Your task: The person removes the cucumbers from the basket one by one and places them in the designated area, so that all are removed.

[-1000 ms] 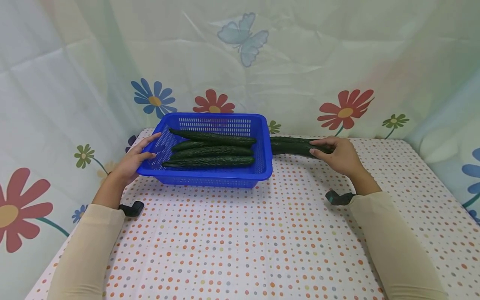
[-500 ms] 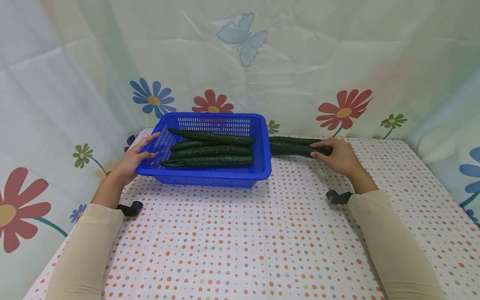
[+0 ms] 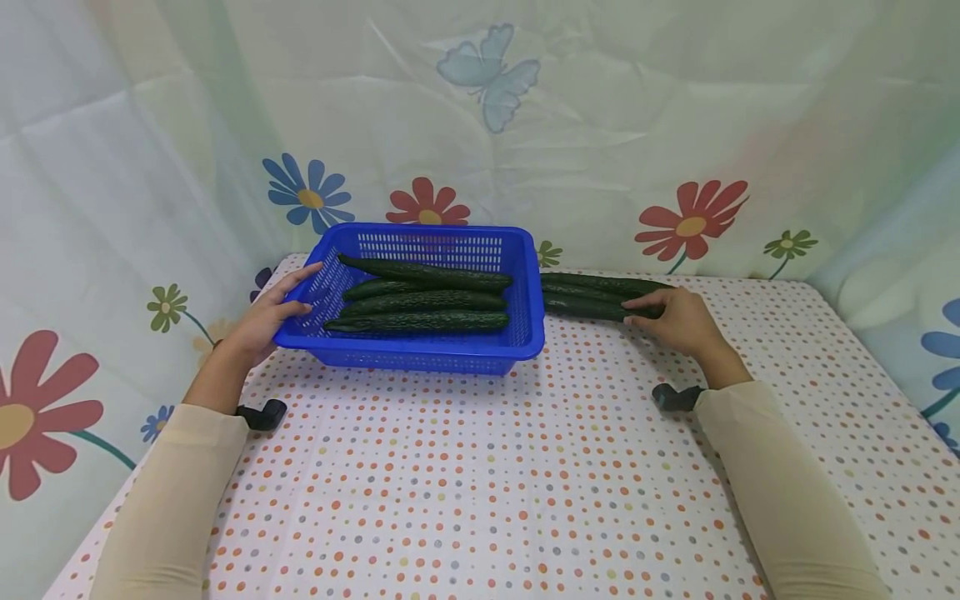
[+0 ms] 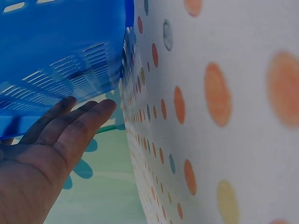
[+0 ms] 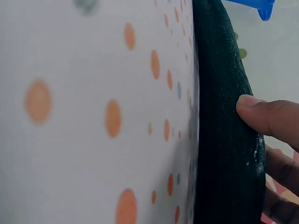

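Observation:
A blue plastic basket (image 3: 420,345) stands on the table, with several dark green cucumbers (image 3: 431,322) lying lengthwise inside. My left hand (image 3: 261,325) holds its left rim, thumb over the edge. Its other fingers extend under the rim along the outer wall in the left wrist view. To the right of the basket, my right hand (image 3: 684,323) grips the near end of a cucumber (image 3: 588,307) lying on the table. In the right wrist view the thumb presses this cucumber's side. Other cucumbers (image 3: 618,284) lie close behind it, their left ends hidden by the basket.
A white tablecloth (image 3: 450,483) with coloured dots covers the table. Behind it hangs a pale curtain (image 3: 600,108) printed with flowers and a butterfly, close to the far edge. Curtain fabric also borders the left and right sides.
My right hand has shifted slightly toward me with the gripped cucumber, which now lies apart from those behind it. My left hand and the basket stay in place.

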`<action>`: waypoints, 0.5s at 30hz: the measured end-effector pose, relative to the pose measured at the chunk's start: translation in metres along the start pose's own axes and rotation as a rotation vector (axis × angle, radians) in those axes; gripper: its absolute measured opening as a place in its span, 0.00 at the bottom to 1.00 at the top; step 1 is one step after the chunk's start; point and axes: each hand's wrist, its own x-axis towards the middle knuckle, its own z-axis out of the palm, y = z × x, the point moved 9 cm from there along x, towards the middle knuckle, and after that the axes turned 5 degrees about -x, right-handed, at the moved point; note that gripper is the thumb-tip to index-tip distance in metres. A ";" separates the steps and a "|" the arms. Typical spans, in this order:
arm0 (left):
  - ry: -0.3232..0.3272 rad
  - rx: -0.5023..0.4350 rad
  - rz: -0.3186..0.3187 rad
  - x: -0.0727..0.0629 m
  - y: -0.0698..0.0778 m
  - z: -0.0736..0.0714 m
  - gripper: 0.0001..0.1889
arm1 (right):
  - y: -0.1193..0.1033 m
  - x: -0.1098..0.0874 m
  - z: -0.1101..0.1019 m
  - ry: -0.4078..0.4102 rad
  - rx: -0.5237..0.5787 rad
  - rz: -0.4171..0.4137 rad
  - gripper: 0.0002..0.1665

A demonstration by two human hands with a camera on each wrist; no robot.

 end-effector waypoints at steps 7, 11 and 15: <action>0.000 0.006 -0.006 0.000 0.000 0.000 0.35 | 0.003 0.000 0.003 -0.018 0.000 -0.004 0.20; 0.001 0.008 -0.007 0.000 0.000 0.000 0.35 | 0.004 0.001 0.004 -0.021 -0.003 0.005 0.20; 0.004 0.012 -0.010 -0.001 0.000 0.000 0.35 | 0.006 0.002 0.006 -0.021 -0.004 0.021 0.19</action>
